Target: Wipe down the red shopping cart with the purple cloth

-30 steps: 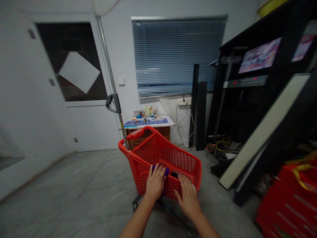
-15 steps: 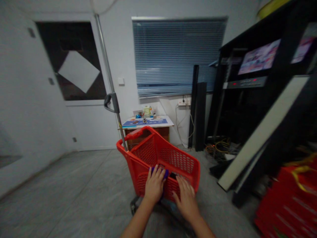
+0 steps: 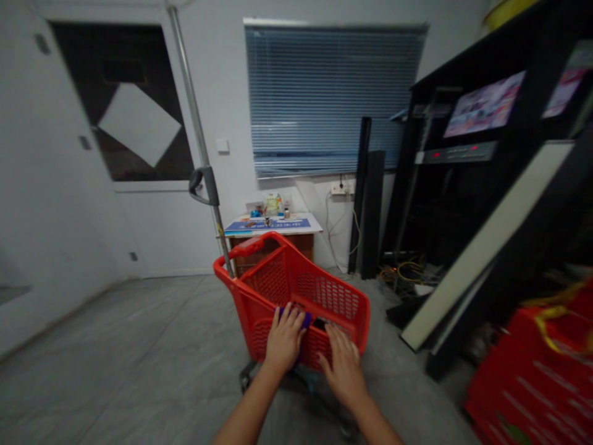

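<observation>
A red plastic shopping cart [image 3: 331, 293] with perforated sides stands in the middle of the head view. My left hand [image 3: 285, 340] rests over its near side wall, fingers spread, on a purple cloth [image 3: 306, 319] that lies at the rim. To the right, my right hand [image 3: 343, 361] is at the same wall, its fingers apart near the rim and close to a small black thing [image 3: 319, 323]. No object shows within its fingers. A metal pole [image 3: 192, 111] with a grey handle [image 3: 210, 186] rises at the cart's handle end.
Behind the cart is a low table [image 3: 315, 225] with small items. Black and white boards [image 3: 486, 247] lean at the right, near cables on the floor. Red bags [image 3: 519, 358] stand at the lower right. A door [image 3: 162, 228] is at the left.
The whole scene has shifted slightly left and up in the view. Both hands keep about the same place at the cart's near wall.
</observation>
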`<state>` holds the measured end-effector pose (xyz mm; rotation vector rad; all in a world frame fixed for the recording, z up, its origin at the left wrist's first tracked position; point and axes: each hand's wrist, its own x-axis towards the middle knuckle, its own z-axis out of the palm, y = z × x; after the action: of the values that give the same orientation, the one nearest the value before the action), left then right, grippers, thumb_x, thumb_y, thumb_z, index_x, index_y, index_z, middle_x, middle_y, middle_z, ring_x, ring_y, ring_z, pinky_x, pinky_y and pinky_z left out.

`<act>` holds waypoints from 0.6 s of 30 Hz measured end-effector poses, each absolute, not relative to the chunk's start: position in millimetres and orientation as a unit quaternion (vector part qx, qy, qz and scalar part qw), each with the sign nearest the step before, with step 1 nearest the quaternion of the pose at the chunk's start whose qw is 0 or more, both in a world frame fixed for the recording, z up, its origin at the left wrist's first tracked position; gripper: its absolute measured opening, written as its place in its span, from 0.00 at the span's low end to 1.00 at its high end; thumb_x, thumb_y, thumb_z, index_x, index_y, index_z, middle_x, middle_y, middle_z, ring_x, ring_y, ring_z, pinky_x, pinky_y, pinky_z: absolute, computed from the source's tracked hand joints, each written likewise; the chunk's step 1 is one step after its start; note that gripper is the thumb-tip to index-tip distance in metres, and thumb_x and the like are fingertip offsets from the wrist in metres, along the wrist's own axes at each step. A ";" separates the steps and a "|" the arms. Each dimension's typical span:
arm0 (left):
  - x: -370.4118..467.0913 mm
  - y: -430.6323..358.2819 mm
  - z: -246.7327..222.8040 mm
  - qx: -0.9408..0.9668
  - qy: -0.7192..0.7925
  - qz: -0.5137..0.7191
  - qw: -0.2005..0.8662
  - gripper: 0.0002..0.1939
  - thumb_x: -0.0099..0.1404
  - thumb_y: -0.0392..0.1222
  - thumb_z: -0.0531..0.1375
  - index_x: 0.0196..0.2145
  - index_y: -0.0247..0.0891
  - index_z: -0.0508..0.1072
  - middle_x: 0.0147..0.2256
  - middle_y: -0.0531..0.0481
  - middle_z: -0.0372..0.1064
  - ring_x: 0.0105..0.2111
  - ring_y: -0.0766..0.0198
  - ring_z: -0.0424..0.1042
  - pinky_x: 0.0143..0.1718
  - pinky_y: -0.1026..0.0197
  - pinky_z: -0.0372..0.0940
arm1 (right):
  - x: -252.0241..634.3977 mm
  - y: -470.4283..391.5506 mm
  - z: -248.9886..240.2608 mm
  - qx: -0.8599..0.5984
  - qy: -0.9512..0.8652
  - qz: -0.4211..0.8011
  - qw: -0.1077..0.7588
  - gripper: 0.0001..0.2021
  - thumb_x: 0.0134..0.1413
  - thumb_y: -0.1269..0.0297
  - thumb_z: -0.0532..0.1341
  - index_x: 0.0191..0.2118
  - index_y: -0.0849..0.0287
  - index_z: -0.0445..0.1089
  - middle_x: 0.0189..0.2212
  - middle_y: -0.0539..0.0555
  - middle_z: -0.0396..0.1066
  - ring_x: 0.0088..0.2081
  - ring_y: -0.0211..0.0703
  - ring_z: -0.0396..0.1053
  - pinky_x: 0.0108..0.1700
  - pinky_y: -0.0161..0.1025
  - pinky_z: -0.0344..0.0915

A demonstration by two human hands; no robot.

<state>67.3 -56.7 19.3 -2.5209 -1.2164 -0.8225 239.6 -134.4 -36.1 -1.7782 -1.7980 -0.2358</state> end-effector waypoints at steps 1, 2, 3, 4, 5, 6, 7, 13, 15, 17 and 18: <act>68.3 -56.8 18.3 -0.853 -0.422 -0.285 0.114 0.19 0.71 0.41 0.51 0.57 0.45 0.67 0.57 0.48 0.67 0.63 0.53 0.55 0.65 0.40 0.47 | 239.5 -134.1 -36.6 -0.668 -0.677 -0.090 0.297 0.29 0.63 0.49 0.50 0.65 0.59 0.54 0.62 0.60 0.59 0.63 0.53 0.56 0.60 0.53 0.55; 70.5 -57.9 16.4 -0.849 -0.427 -0.289 0.114 0.18 0.71 0.41 0.51 0.57 0.44 0.67 0.57 0.48 0.67 0.63 0.53 0.55 0.65 0.40 0.47 | 239.3 -133.8 -37.1 -0.666 -0.677 -0.093 0.299 0.30 0.63 0.49 0.50 0.65 0.59 0.54 0.62 0.60 0.59 0.62 0.53 0.56 0.60 0.53 0.55; 73.8 -59.5 14.1 -0.847 -0.430 -0.291 0.113 0.18 0.71 0.41 0.51 0.57 0.44 0.68 0.57 0.47 0.67 0.63 0.52 0.55 0.65 0.40 0.47 | 239.2 -133.4 -37.7 -0.666 -0.676 -0.097 0.301 0.30 0.63 0.49 0.50 0.65 0.59 0.54 0.62 0.60 0.59 0.62 0.53 0.56 0.60 0.53 0.55; 77.4 -61.4 11.5 -0.848 -0.429 -0.291 0.110 0.18 0.71 0.42 0.52 0.57 0.44 0.68 0.57 0.48 0.67 0.63 0.52 0.55 0.65 0.40 0.47 | 239.2 -133.1 -38.2 -0.666 -0.674 -0.100 0.303 0.30 0.63 0.49 0.50 0.65 0.58 0.53 0.62 0.60 0.59 0.62 0.54 0.56 0.60 0.54 0.55; 81.0 -63.2 9.1 -0.851 -0.425 -0.289 0.106 0.18 0.71 0.43 0.52 0.57 0.44 0.67 0.57 0.48 0.67 0.63 0.52 0.55 0.65 0.40 0.47 | 239.3 -132.8 -38.5 -0.667 -0.672 -0.101 0.305 0.30 0.63 0.49 0.50 0.66 0.57 0.53 0.62 0.59 0.59 0.62 0.54 0.56 0.60 0.54 0.55; 83.8 -64.5 7.3 -0.856 -0.418 -0.287 0.103 0.18 0.71 0.44 0.52 0.57 0.44 0.67 0.57 0.48 0.67 0.63 0.53 0.55 0.65 0.41 0.47 | 239.6 -132.7 -38.7 -0.668 -0.671 -0.101 0.305 0.30 0.63 0.49 0.50 0.66 0.57 0.53 0.62 0.59 0.59 0.62 0.54 0.56 0.60 0.54 0.55; 85.4 -65.2 6.4 -0.860 -0.411 -0.285 0.100 0.19 0.71 0.45 0.52 0.57 0.45 0.67 0.57 0.49 0.67 0.63 0.53 0.56 0.65 0.41 0.48 | 239.9 -132.8 -38.6 -0.669 -0.671 -0.099 0.304 0.30 0.63 0.49 0.50 0.65 0.57 0.53 0.62 0.59 0.59 0.62 0.54 0.56 0.60 0.54 0.55; 75.9 -59.2 16.8 -0.858 -0.413 -0.284 0.110 0.17 0.71 0.43 0.52 0.56 0.45 0.68 0.56 0.49 0.68 0.62 0.54 0.57 0.65 0.41 0.46 | 240.8 -133.5 -37.9 -0.672 -0.676 -0.083 0.291 0.29 0.64 0.48 0.48 0.65 0.58 0.54 0.62 0.59 0.59 0.62 0.53 0.56 0.60 0.53 0.56; 75.5 -59.1 18.5 -0.848 -0.429 -0.290 0.113 0.17 0.71 0.40 0.51 0.55 0.44 0.69 0.55 0.48 0.69 0.62 0.52 0.57 0.65 0.40 0.47 | 240.3 -132.9 -39.3 -0.668 -0.676 -0.092 0.297 0.30 0.63 0.48 0.48 0.65 0.58 0.54 0.62 0.59 0.59 0.62 0.53 0.56 0.60 0.53 0.56; 79.8 -61.7 16.3 -0.842 -0.440 -0.291 0.110 0.17 0.71 0.40 0.51 0.55 0.43 0.69 0.55 0.48 0.69 0.62 0.51 0.57 0.64 0.40 0.48 | 239.8 -131.9 -40.9 -0.665 -0.675 -0.101 0.304 0.30 0.63 0.48 0.49 0.65 0.57 0.54 0.62 0.59 0.59 0.62 0.54 0.56 0.60 0.54 0.56; 82.8 -63.5 14.3 -0.843 -0.439 -0.290 0.107 0.17 0.71 0.41 0.51 0.55 0.43 0.69 0.55 0.48 0.69 0.62 0.51 0.57 0.64 0.40 0.48 | 239.6 -131.5 -41.6 -0.665 -0.673 -0.104 0.307 0.30 0.63 0.48 0.49 0.65 0.57 0.54 0.62 0.59 0.60 0.62 0.54 0.57 0.60 0.54 0.56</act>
<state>82.8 -63.5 14.3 -2.4835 -1.2936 -0.8553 239.6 -131.5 -41.6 -1.7578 -1.7807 -0.2760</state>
